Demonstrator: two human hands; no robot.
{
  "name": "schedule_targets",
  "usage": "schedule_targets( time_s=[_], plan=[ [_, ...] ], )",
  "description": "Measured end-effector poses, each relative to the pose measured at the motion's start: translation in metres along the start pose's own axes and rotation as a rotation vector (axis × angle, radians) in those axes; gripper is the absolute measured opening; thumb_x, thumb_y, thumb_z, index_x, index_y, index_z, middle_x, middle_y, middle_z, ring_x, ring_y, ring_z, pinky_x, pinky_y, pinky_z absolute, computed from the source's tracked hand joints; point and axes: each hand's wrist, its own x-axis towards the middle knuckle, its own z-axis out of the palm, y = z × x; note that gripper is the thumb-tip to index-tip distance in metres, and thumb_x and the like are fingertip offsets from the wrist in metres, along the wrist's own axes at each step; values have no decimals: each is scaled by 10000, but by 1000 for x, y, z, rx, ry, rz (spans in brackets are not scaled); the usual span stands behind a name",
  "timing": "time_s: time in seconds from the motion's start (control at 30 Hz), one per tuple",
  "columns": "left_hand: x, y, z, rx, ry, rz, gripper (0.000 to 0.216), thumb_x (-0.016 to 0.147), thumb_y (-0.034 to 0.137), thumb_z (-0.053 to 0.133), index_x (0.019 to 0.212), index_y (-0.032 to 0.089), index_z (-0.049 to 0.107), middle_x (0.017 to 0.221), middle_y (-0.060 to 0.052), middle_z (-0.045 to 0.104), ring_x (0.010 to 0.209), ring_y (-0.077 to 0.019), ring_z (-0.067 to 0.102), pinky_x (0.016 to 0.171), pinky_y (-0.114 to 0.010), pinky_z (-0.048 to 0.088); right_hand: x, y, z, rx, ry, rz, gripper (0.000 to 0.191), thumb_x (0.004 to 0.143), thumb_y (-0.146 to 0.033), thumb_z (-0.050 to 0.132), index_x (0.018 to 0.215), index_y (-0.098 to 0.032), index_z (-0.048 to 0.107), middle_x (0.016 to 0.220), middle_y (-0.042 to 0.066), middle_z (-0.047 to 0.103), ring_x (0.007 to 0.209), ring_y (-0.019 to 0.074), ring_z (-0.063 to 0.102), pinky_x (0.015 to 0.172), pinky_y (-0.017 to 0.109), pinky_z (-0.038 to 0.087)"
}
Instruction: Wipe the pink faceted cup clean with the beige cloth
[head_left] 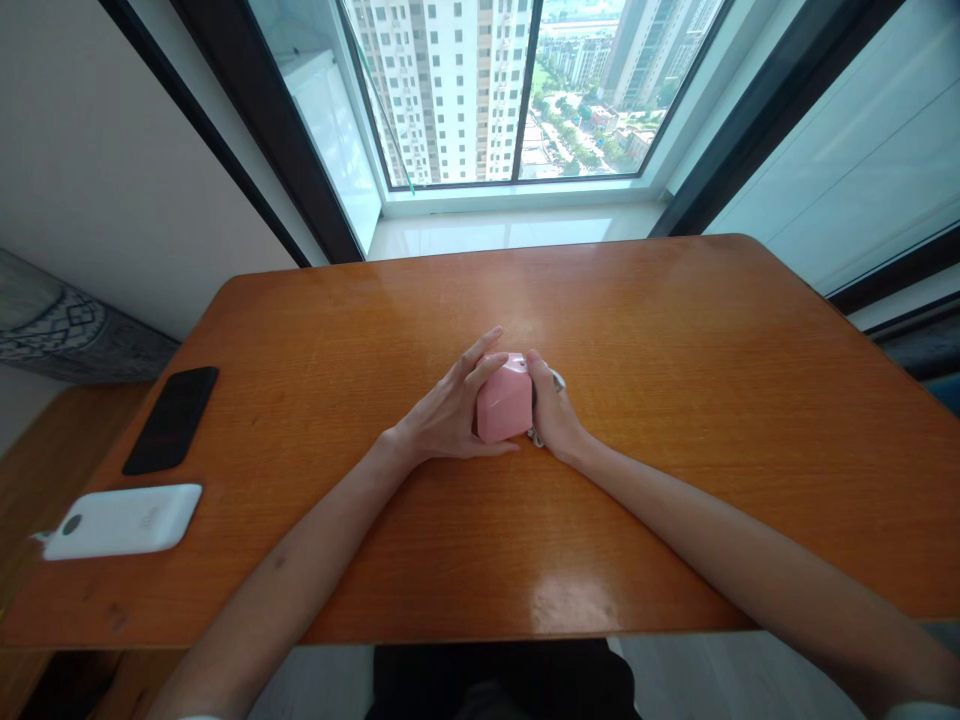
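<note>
A small, glossy pink box-shaped object [504, 405] with bevelled edges sits over the middle of the table; its exact kind is not clear. My left hand [461, 405] grips it from the left, thumb along the near side and fingers over the far side, the index finger stretched away. My right hand [553, 408] is closed at its right side, thumb pointing forward against it. Small whitish or metallic bits show beside the right fingers, at the back and below. What the right fingers wrap round is mostly hidden by the hand.
The brown wooden table [712, 400] has rounded far corners. At its left side lie a black phone [171, 420] and a white device [124, 521] with a cable end. Beyond the far edge is a window [517, 90]. A patterned cushion or fabric [82, 320] stands at the left.
</note>
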Motion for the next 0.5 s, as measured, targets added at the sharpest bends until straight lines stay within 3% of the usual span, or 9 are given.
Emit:
schedule_targets(
  time_s=[0.13,0.33,0.5],
  plan=[
    [1,0,0,-22,48,1,1191,745,524,977,1660,333,239,1625,-215,395,1546,-403,442,1241,-639,473,2,3,0,29,3,-17,611,952,-788,533,699,-233,543,610,-25,537,565,137,453,536,272,375],
    [4,0,-1,-33,63,6,1163,706,568,986,1612,314,302,1540,-194,465,1463,-393,515,1199,-599,509,2,5,0,3,25,-28,620,955,-794,534,701,-228,551,620,-21,539,572,136,460,536,271,376],
    [7,12,-5,-43,66,-174,1097,667,636,962,1538,291,391,1395,-141,598,1197,-345,664,1055,-532,568,-4,5,-1,-35,-8,-57,659,971,-813,479,661,-234,529,571,-24,495,525,130,414,502,274,337]
  ],
)
